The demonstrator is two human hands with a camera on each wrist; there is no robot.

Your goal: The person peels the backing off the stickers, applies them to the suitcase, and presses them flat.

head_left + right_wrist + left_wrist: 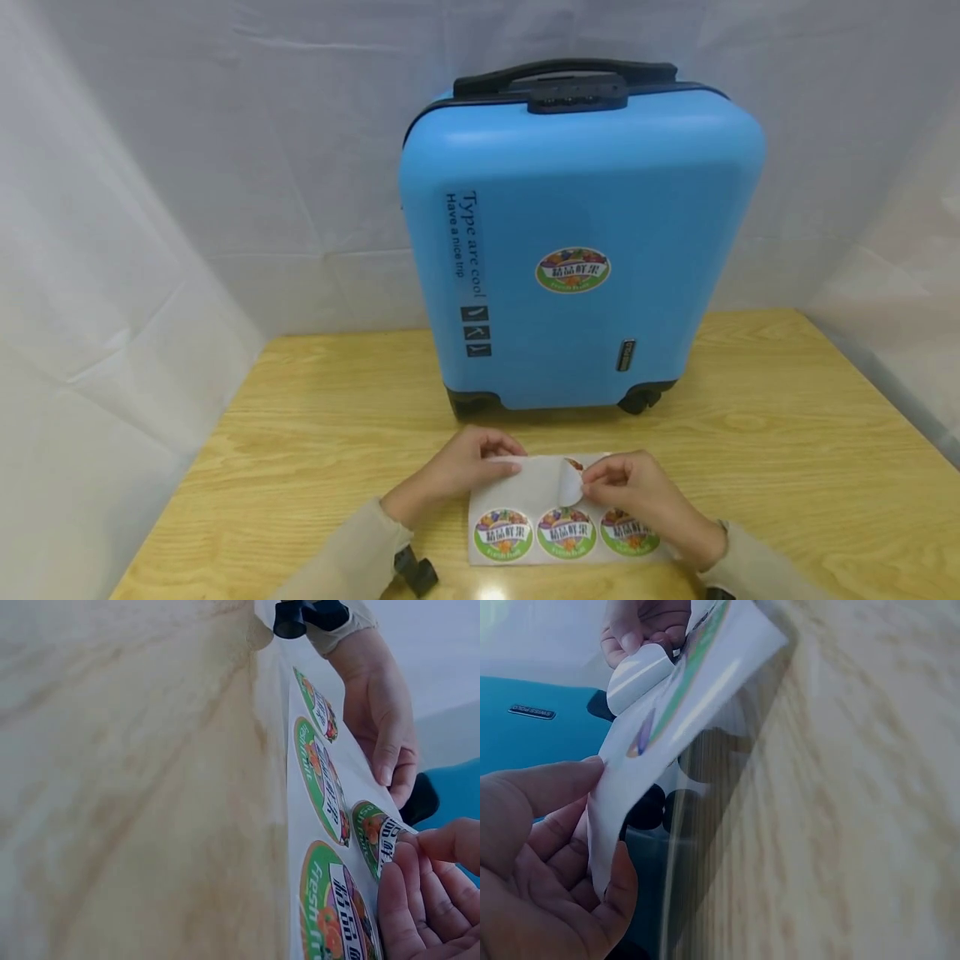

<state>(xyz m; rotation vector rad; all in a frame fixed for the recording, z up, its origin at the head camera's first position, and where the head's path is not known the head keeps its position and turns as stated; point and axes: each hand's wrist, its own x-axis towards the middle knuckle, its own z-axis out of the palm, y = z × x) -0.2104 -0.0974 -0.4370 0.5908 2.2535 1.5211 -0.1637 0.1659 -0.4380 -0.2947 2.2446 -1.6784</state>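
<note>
A white sheet of oval fruit stickers (525,492) lies in front of the suitcase, with a row of stickers (566,533) along its near side. My left hand (472,462) pinches the sheet's far left edge between thumb and fingers; the left wrist view shows that edge raised and bent. Between thumb and fingertips, my right hand (637,492) pinches one oval sticker (570,485) in the far row. Its white back is folded over, and part of it still lies on the sheet. The right hand covers some of the near right sticker.
A blue suitcase (660,242) stands upright on the wooden table (322,417) just beyond the sheet. One oval fruit sticker (573,270) is on its front, right of the printed lettering (468,242). White cloth (300,167) hangs behind and at both sides.
</note>
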